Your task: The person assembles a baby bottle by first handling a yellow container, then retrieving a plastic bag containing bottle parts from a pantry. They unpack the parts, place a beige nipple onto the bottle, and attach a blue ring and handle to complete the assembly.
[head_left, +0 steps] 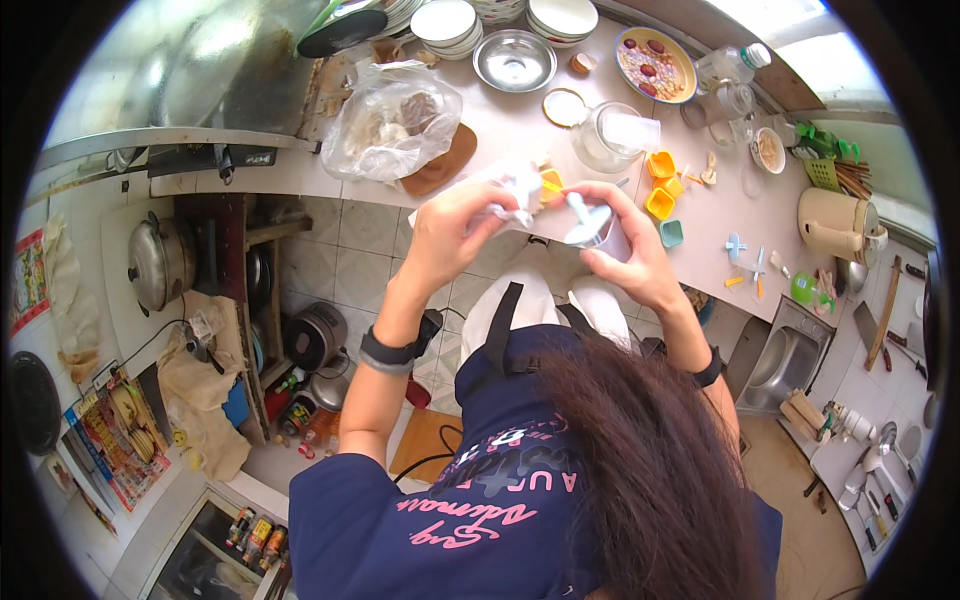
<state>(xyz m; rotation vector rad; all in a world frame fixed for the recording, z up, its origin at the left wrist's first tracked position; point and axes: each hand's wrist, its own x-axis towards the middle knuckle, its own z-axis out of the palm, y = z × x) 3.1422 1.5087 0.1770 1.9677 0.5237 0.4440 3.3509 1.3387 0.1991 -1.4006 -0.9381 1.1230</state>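
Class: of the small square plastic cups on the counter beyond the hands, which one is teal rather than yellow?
The teal cup, nearest the right hand; the other cups are yellow.

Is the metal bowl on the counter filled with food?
No, the metal bowl is empty: only its bare shiny inside shows, while the yellow-rimmed plate beside it holds food.

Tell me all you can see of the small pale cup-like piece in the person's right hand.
The pale cup-like piece looks like light bluish plastic, with a stick or handle rising from its top. The right hand holds it from below and behind, above the floor in front of the counter edge. The left hand grips a crumpled white cloth or tissue against it. Finer detail is too small to tell.
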